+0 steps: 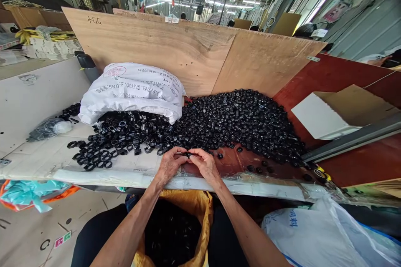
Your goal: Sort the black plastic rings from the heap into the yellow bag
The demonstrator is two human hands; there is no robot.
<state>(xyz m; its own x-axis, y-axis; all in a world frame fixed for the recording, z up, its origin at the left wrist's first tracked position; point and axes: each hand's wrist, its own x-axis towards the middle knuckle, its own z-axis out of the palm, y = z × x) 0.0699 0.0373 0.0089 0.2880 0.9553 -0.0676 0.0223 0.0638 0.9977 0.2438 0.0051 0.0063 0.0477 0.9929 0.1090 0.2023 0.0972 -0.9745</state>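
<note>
Above the table's front edge, my left hand (170,163) and my right hand (205,164) meet, fingertips pinched on a small black part (187,154). Fingers cover most of it, so its exact shape is hidden. Just beyond my left hand spreads a heap of black plastic rings (125,133), some lying loose at the front left. Behind my right hand rises a big pile of small black round pieces (238,119). Below my hands, between my knees, an open yellow sack (205,217) holds many dark pieces.
A white printed sack (134,87) lies over the rings against the plywood board (150,41). On the right are an open carton (322,112) and a metal bar (354,142). A clear bag (46,127) rests left; a white sack (310,233) stands below right.
</note>
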